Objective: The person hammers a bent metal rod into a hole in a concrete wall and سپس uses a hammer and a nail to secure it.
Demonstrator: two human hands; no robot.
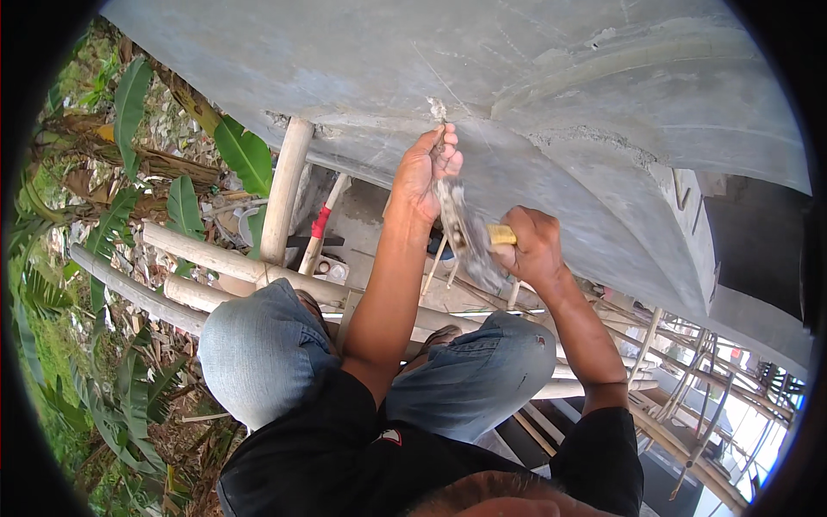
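My left hand [428, 168] reaches up to the grey concrete wall [345, 69], its fingers closed in a pinch around something thin and dark, mostly hidden by them. Just above the fingertips is a whitish chipped spot [437, 109] in the wall's surface. A hammer [469, 237] with a worn, grey, mortar-spattered head and a yellow handle is gripped in my right hand [530, 246]. Its head slants across the space just below and right of my left hand, smeared a little by motion.
I squat on wooden scaffold poles [207, 256], beside an upright pole [287, 189]. Banana leaves [244, 155] and rubble-strewn ground lie down to the left. A red-wrapped pole [320, 222] stands below the wall edge. More scaffolding [689, 448] fills the lower right.
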